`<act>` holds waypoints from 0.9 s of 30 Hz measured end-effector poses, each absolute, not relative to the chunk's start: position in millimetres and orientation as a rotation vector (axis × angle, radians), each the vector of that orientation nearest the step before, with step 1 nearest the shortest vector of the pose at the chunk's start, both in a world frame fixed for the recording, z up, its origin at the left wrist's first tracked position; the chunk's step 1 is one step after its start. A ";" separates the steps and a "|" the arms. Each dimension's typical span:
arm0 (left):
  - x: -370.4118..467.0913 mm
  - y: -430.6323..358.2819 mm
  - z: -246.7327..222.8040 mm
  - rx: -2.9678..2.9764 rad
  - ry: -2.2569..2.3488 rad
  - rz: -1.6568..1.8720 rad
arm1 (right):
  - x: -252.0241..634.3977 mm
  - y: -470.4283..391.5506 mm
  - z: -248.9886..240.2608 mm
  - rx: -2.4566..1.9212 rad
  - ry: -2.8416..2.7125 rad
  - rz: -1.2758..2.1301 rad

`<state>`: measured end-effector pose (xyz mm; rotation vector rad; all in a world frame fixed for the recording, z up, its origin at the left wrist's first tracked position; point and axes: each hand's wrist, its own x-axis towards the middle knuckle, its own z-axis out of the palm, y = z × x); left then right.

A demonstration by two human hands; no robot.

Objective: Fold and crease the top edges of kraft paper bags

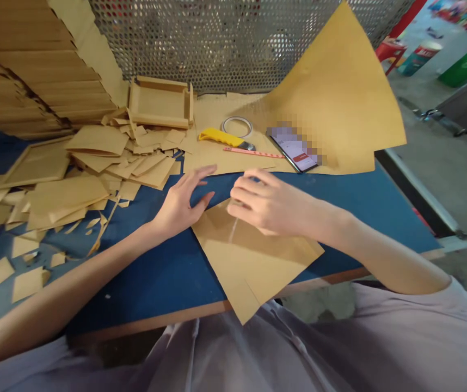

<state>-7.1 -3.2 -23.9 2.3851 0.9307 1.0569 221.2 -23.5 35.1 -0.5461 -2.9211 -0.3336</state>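
Note:
A brown cardboard sheet [258, 267] lies at an angle on the blue table, its near corner jutting past the front edge. Over its far part is my right hand [264, 204], fingers curled together. A thin whitish strip or line [232, 231] shows just below these fingertips; whether they grip it I cannot tell. My left hand [182, 201] is at the sheet's left corner, thumb and fingers apart, holding nothing. Beyond the hands lie a yellow utility knife [221, 137], a roll of tape [237, 126], a pink ruler strip [253, 153] and a phone [294, 151].
Cardboard scraps [62, 201] cover the table's left side. A shallow cardboard tray [160, 103] stands behind them, beside tall stacks of cardboard [33, 65]. At the back, a large bent cardboard sheet [339, 92] rises before a perforated metal panel [192, 43].

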 end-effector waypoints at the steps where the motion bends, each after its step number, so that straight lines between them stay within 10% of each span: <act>1: -8.5 -1.7 -20.7 2.488 0.885 1.042 | 218.6 -23.1 28.1 -0.480 -2.934 -0.409; 8: -10.8 4.3 -3.6 2.959 0.520 0.599 | 214.9 -31.4 7.3 -0.236 -2.865 -0.634; 27: 25.5 24.1 -22.1 3.253 0.314 0.497 | 264.2 10.9 -37.3 -0.915 -2.470 0.434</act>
